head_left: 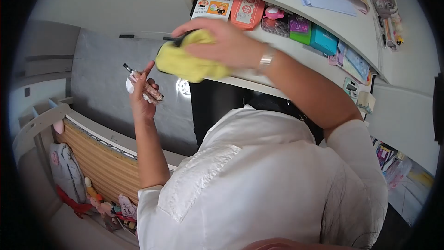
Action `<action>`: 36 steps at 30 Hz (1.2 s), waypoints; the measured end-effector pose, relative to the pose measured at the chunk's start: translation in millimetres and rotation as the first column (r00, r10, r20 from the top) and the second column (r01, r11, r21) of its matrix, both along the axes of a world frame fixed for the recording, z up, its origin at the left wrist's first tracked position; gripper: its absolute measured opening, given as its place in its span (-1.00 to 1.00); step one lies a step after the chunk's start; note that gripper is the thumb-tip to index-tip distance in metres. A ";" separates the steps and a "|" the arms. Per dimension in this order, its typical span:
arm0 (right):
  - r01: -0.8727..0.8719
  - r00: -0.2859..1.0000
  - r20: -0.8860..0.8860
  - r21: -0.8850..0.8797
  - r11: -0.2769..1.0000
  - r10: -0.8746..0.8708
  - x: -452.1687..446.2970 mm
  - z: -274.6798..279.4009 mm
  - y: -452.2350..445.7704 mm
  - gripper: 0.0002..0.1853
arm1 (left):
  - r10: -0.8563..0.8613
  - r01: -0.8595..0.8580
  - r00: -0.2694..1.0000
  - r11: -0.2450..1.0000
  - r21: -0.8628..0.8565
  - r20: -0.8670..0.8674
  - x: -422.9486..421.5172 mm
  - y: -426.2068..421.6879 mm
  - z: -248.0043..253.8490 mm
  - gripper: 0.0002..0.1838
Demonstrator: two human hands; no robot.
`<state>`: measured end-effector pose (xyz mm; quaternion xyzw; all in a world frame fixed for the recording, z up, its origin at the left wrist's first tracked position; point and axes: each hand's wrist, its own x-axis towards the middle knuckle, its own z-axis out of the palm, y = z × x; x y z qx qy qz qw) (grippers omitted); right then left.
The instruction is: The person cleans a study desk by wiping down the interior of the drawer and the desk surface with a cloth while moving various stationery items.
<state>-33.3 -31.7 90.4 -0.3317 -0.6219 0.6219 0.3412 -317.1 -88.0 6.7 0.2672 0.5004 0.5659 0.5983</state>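
Crumpled yellow cloth (192, 60) hangs from my right hand (219, 41), whose fingers are closed on its top; the hand is blurred by motion. A black strip or object (179, 38) shows at the cloth's upper edge, beneath the fingers. Lower and to the left, my left hand (144, 93) holds a small bundle (150, 91) of slim items, some pinkish and wrapped, with a dark-tipped pen-like stick (129, 68) poking out. Its index finger points up and away from the bundle. The two hands are apart.
An open drawer (296, 48) with boxes, a pink figure and stationery lies beyond my right arm. Papers (323, 0) rest on the desk above. Grey floor (101, 69) shows at left, near a bed rail (108, 136) with plush toys (99, 203).
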 end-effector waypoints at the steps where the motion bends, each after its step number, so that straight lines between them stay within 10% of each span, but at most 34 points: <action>1: 0.019 0.999 -0.032 0.066 0.998 -0.017 29.9 8.4 -9.6 -0.71 | -0.022 0.022 1.000 1.000 -0.006 -0.022 6.3 -2.1 3.1 -0.79; 3: 0.069 0.969 0.206 0.315 0.947 -0.139 90.8 12.1 -31.5 -0.70 | -0.084 0.084 0.995 0.996 0.018 -0.049 25.1 -4.7 13.2 -0.77; 10: -0.117 0.744 0.668 0.101 0.988 0.020 156.7 -6.2 -111.3 -0.75 | -0.203 0.209 0.957 0.978 0.007 -0.205 54.3 8.3 -1.1 -0.69; 36: -0.083 0.712 0.690 0.263 0.961 -0.128 78.5 -26.5 -75.5 -0.81 | -0.173 0.170 0.963 0.985 -0.030 -0.208 57.3 7.3 -5.6 -0.75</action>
